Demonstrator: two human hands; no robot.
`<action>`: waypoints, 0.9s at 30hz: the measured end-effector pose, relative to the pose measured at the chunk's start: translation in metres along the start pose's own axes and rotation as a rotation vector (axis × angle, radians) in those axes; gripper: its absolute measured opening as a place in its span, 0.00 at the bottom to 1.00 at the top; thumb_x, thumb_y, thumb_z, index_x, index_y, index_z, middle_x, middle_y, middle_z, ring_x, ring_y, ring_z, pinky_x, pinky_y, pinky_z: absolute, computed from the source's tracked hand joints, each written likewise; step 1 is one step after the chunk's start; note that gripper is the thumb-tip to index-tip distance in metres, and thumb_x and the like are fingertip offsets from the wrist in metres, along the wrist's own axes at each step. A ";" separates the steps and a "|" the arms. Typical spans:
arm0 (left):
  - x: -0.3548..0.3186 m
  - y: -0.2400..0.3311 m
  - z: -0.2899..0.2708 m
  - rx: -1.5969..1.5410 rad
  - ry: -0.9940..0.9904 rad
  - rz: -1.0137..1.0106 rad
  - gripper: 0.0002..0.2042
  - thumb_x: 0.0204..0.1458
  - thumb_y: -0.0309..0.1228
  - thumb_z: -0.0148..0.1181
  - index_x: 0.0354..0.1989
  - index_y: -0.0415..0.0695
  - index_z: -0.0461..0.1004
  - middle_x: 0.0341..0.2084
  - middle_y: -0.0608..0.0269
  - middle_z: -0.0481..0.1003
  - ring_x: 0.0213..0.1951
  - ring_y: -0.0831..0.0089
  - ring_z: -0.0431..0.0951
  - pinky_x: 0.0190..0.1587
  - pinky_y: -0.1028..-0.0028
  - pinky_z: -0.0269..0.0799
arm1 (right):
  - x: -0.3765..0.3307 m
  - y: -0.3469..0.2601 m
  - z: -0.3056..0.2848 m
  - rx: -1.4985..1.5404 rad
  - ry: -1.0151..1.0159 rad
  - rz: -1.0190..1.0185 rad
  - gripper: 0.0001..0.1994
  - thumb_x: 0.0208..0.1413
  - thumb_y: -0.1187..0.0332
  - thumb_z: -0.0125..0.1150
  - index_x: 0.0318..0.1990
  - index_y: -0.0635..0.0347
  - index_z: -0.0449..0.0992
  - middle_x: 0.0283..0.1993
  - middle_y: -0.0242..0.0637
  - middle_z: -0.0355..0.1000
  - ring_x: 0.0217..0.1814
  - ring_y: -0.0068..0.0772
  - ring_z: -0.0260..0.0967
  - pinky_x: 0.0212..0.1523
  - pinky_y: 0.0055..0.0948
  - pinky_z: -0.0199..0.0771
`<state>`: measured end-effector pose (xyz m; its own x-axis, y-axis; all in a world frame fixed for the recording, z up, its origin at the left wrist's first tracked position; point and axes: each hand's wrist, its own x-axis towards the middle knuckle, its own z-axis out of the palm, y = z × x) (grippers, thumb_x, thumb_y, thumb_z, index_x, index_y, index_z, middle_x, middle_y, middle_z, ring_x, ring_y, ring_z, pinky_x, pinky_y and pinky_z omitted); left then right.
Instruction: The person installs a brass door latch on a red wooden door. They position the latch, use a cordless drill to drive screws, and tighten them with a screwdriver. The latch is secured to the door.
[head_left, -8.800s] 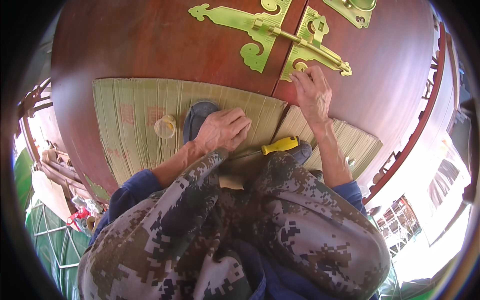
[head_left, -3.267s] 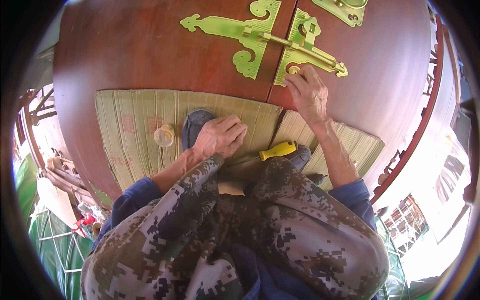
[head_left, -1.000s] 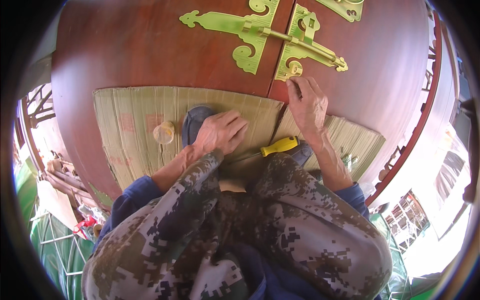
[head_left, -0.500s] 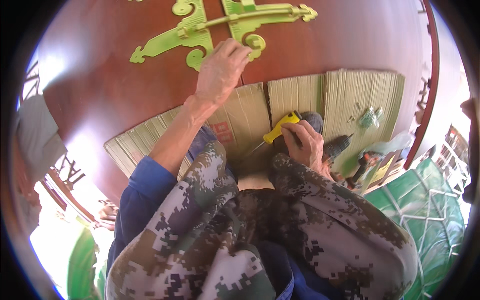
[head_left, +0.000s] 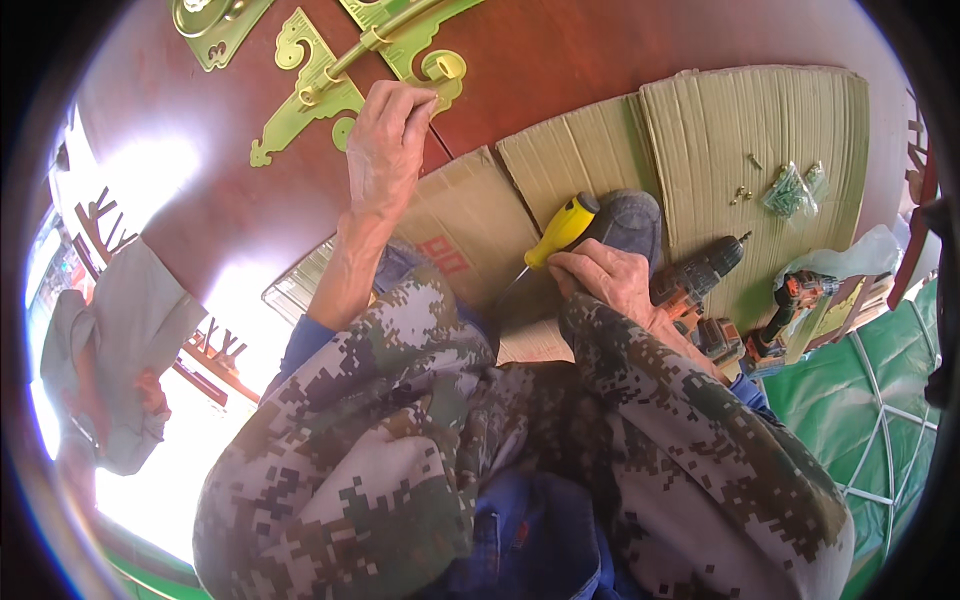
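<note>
My left hand (head_left: pixel 385 140) is raised at the lower edge of the yellow-green scrolled door bolt (head_left: pixel 325 85) on a red-brown door panel. Its fingers are pinched together by the bolt's lower scroll; whatever they hold is too small to name. Close to my right knee, my right hand (head_left: pixel 605 278) has its fingers closed, and what is in them stays hidden. Its fingertips lie against or just beside the yellow-handled screwdriver (head_left: pixel 562 230), which slants with its thin shaft towards me. The fingers do not wrap its handle.
Cardboard sheets (head_left: pixel 755 115) run along the door's foot. On them lie loose screws (head_left: pixel 742 195) and a clear bag of screws (head_left: pixel 790 192). A cordless drill (head_left: pixel 705 270) is beside my right shoe (head_left: pixel 628 225), with another power tool (head_left: pixel 795 300) farther right. A green tarpaulin (head_left: pixel 850 390) stands at the right.
The whole view has turned and shifted, so the bolt appears more tilted and farther left. My left hand remains by the lower scroll. My right fingertips have moved towards the screwdriver's shaft end.
</note>
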<state>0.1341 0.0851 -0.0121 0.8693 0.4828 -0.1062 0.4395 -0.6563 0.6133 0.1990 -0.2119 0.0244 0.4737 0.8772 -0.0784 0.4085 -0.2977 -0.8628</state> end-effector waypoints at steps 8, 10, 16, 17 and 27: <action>0.000 0.011 0.005 0.027 0.059 -0.121 0.06 0.58 0.28 0.69 0.39 0.39 0.80 0.32 0.59 0.76 0.28 0.70 0.76 0.34 0.69 0.73 | -0.002 0.004 -0.001 0.059 -0.017 0.006 0.14 0.48 0.77 0.74 0.43 0.58 0.81 0.34 0.36 0.76 0.32 0.37 0.80 0.31 0.34 0.81; 0.001 0.016 0.004 0.050 0.069 -0.156 0.07 0.57 0.29 0.70 0.39 0.39 0.80 0.31 0.60 0.76 0.27 0.70 0.76 0.34 0.69 0.73 | -0.002 0.003 -0.002 0.066 -0.017 0.004 0.13 0.49 0.77 0.73 0.43 0.58 0.81 0.34 0.36 0.76 0.32 0.38 0.80 0.31 0.34 0.81; 0.001 0.022 0.003 -0.054 0.083 -0.289 0.10 0.56 0.30 0.72 0.42 0.39 0.81 0.32 0.60 0.79 0.30 0.72 0.77 0.37 0.69 0.75 | 0.000 0.001 -0.004 0.056 -0.037 0.009 0.14 0.48 0.77 0.73 0.44 0.58 0.81 0.34 0.37 0.76 0.32 0.39 0.80 0.31 0.35 0.81; 0.000 0.023 0.004 -0.063 0.089 -0.295 0.11 0.56 0.30 0.72 0.43 0.39 0.81 0.33 0.61 0.79 0.30 0.72 0.77 0.38 0.70 0.75 | -0.001 0.002 -0.003 0.055 -0.034 0.009 0.14 0.48 0.77 0.73 0.43 0.58 0.81 0.34 0.37 0.76 0.32 0.39 0.80 0.31 0.35 0.81; -0.002 0.019 0.007 -0.059 0.074 -0.195 0.08 0.58 0.26 0.68 0.44 0.42 0.79 0.37 0.59 0.77 0.35 0.66 0.83 0.38 0.66 0.79 | 0.004 -0.001 -0.003 0.009 0.005 -0.017 0.13 0.48 0.77 0.76 0.41 0.57 0.81 0.31 0.34 0.75 0.28 0.35 0.78 0.27 0.31 0.79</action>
<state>0.1427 0.0676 -0.0056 0.7492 0.6399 -0.1708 0.5818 -0.5126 0.6315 0.2028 -0.2092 0.0260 0.4703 0.8803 -0.0616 0.4098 -0.2797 -0.8682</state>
